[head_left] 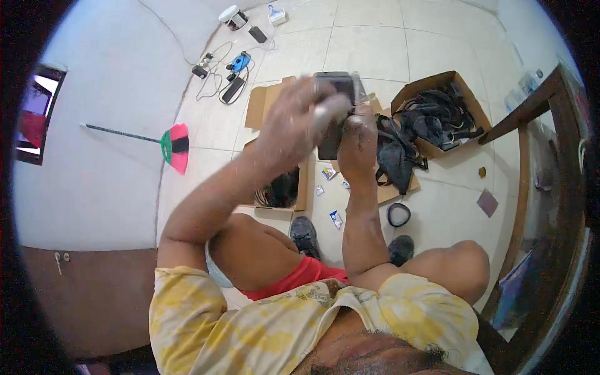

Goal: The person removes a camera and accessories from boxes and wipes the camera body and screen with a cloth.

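My left hand (300, 119), blurred by motion with curled fingers, is raised over the cardboard at the centre, partly covering a dark rectangular object with a clear edge (334, 81). My right hand (357, 140) is closed at that object's lower end, beside my left thumb. Behind my hands, more dark material (328, 150) is partly hidden. A cardboard box (300, 197) with black items inside sits below my left hand, and black strapped items (394, 156) lie on flattened cardboard to the right of my right hand.
An open box (465, 94) of black items stands right, near a wooden-framed piece of furniture (522, 144). Small packets (335, 219) and a black ring (399, 225) lie by my feet. A broom (175, 149) leans left; cables, power strips (232, 87) and a tub (232, 17) lie farther back.
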`<state>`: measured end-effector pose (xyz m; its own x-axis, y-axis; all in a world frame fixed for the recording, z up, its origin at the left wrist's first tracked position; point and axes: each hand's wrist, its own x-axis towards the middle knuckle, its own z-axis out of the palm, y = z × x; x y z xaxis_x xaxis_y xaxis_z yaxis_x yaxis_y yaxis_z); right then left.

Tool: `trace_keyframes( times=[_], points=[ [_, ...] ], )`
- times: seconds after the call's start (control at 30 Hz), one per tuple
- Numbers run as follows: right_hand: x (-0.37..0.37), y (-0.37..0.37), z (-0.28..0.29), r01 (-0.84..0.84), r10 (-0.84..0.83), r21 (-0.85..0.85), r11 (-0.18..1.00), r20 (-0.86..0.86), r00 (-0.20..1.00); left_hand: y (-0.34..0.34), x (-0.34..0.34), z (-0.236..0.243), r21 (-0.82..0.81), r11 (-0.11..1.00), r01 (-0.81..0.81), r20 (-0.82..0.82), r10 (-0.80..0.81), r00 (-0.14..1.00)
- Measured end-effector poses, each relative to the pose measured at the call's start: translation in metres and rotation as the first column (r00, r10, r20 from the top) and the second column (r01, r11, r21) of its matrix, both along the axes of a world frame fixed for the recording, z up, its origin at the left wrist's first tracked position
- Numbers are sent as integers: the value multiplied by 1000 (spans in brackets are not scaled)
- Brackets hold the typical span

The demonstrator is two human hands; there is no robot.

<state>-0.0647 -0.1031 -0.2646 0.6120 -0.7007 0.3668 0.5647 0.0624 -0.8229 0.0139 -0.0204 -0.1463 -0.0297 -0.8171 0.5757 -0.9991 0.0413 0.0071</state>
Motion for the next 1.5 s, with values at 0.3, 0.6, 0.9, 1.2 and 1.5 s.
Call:
trace_keyframes(
  times=[0.3, 0.6, 0.9, 1.2, 1.5],
  points=[
    [13, 12, -26, -358, 339, 169, 918, 128, 932, 39, 88, 7, 89, 991, -102, -851, 129, 509],
    [11, 39, -72, -504, 529, 185, 844, -130, 838, 82, 101, -58, 163, 910, 382, -941, 27, 336],
    [10, 65, -73, -535, 599, 329, 778, -130, 790, 119, 103, -78, -78, 935, 345, -854, -242, 461],
    [10, 80, -112, -525, 620, 477, 704, -52, 783, 143, 117, -106, -23, 958, 285, -857, -166, 488],
    [30, 93, -87, -410, 609, 607, 681, -158, 777, 128, 99, -85, 4, 935, 354, -894, -155, 420]
  ],
)
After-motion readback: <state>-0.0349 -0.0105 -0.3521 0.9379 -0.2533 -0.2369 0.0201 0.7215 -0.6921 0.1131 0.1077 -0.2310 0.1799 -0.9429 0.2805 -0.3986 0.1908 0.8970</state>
